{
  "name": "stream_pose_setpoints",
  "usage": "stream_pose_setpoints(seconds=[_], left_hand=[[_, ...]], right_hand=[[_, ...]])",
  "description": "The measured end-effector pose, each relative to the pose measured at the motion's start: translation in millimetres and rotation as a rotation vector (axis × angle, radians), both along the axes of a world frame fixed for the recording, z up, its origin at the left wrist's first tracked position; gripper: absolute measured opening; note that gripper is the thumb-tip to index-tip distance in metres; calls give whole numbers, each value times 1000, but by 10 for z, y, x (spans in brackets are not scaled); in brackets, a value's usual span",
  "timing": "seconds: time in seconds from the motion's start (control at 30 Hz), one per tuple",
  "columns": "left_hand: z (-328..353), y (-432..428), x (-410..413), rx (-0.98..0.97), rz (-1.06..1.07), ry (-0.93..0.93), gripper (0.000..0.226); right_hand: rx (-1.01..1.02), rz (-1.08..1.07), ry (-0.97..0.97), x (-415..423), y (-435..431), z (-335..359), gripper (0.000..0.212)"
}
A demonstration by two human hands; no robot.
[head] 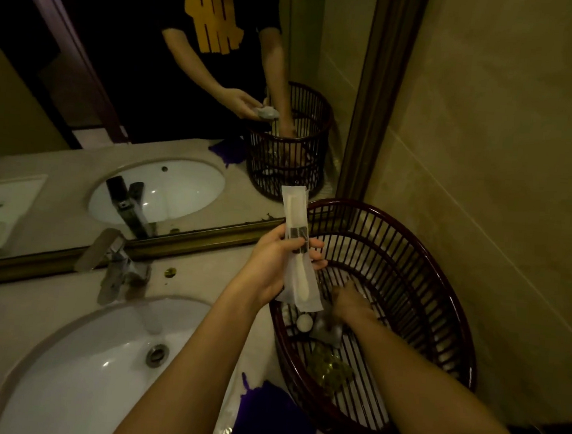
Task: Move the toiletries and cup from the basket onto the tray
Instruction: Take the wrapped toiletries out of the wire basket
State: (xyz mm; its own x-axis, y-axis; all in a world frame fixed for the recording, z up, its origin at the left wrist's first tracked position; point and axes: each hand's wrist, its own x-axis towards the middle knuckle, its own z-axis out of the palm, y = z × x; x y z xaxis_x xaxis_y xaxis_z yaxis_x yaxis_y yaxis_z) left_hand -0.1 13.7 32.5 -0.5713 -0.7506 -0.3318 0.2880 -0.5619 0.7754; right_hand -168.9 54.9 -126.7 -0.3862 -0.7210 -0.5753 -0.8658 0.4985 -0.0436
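A dark red slatted basket (411, 261) stands on the counter against the right wall. My left hand (274, 264) holds a wrapped white toothbrush packet (297, 248) upright over the basket's left rim. My right hand (349, 302) reaches down inside the basket; what its fingers touch is blurred. Below it lie a small white round item (304, 322), a grey sachet (326, 333) and a clear glass cup (330, 371) on the basket floor. No tray is in view.
A white sink (95, 366) with a metal tap (120, 265) fills the counter's left. A purple cloth (269, 417) lies in front of the basket. A framed mirror (149, 103) runs along the back, tiled wall at the right.
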Motion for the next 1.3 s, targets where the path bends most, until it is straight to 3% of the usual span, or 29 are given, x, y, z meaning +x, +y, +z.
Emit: stream_pose_setpoints(seconds=[0.2, 0.33, 0.4, 0.53, 0.63, 0.7, 0.77, 0.9, 1.0, 1.07, 1.13, 1.23, 1.3], left_hand=[[7, 15, -3, -19, 3, 17, 38], [15, 15, 1, 22, -1, 35, 42], [12, 2, 8, 62, -10, 45, 44], [31, -21, 24, 119, -21, 85, 46], [18, -35, 18, 140, -28, 113, 50], [-4, -46, 17, 130, -35, 158, 52], [-26, -63, 29, 123, -29, 194, 52], [-15, -71, 59, 190, -53, 252, 59], [10, -36, 60, 187, -5, 294, 54], [-17, -45, 57, 158, 6, 262, 51], [-54, -56, 58, 127, 24, 178, 50], [-95, -78, 55, 74, 87, 79, 48], [-92, -74, 56, 53, 96, 76, 46]], right_hand=[[-3, 9, -76, -105, -103, 73, 49], [-126, 24, -118, -277, -221, 581, 28], [-294, 7, -166, -401, -215, 1017, 20], [-818, -142, -322, -495, 27, 1982, 12], [-1059, -149, -654, -283, 175, 2502, 11], [-960, -37, -756, -53, 149, 2590, 10], [-840, 88, -702, 161, 57, 2488, 11], [-799, 249, -392, 387, -107, 2071, 17], [-856, 283, -181, 445, -137, 1881, 40], [-884, 248, -219, 442, -119, 1867, 54], [-922, 136, -429, 353, -86, 1912, 56], [-1054, -141, -759, 124, 17, 1948, 35], [-986, -229, -676, -3, -8, 1792, 21]])
